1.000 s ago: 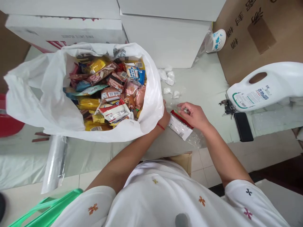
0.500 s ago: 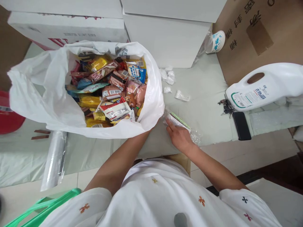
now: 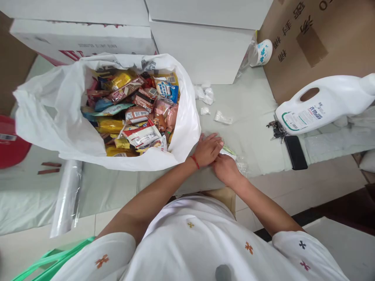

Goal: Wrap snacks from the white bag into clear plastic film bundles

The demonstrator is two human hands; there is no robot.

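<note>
My left hand point(image 3: 208, 150), with a red string at the wrist, lies over the near end of a small clear plastic packet, beside the white bag's edge. Its fingers are bent together; what they hold is hidden. My right hand point(image 3: 226, 168) is closed on the packet point(image 3: 228, 151), which shows green and white between and beyond the hands. The hands touch each other. A large white plastic bag point(image 3: 187, 117) full of wrapped snacks point(image 3: 140, 115) stands open to the left of them.
Small white bundles point(image 3: 207, 94) and a white packet point(image 3: 223, 117) lie beyond the hands. To the right are a white bottle point(image 3: 319, 105), keys point(image 3: 277, 130), a black phone point(image 3: 295, 152) and a paper cup point(image 3: 262, 52). White boxes point(image 3: 199, 50) line the back; a plastic roll point(image 3: 66, 195) lies left.
My left hand has come out from behind the white bag's edge and now meets my right hand at the packet. The view has shifted slightly.
</note>
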